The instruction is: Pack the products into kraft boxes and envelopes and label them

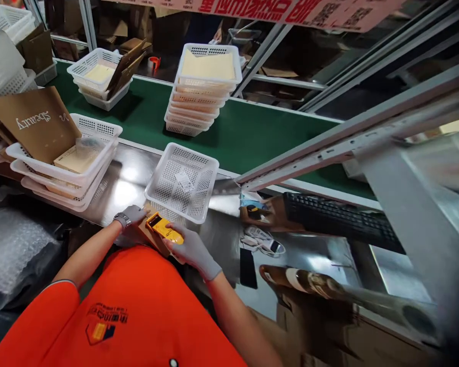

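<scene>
1. Head view: the right hand [194, 250] grips one yellow tool [164, 228], and its long side slants from there toward the left hand [135, 214]
2. One brown box [149, 237] is below the tool, between both hands; the left hand touches it, but I cannot tell if it grips
3. One white basket [202, 191], just past the hands, has one label [184, 181] too small to read
4. Left of the left hand, three stacked baskets [86, 179] carry one tall brown card [42, 114] saying "beauty"
</scene>
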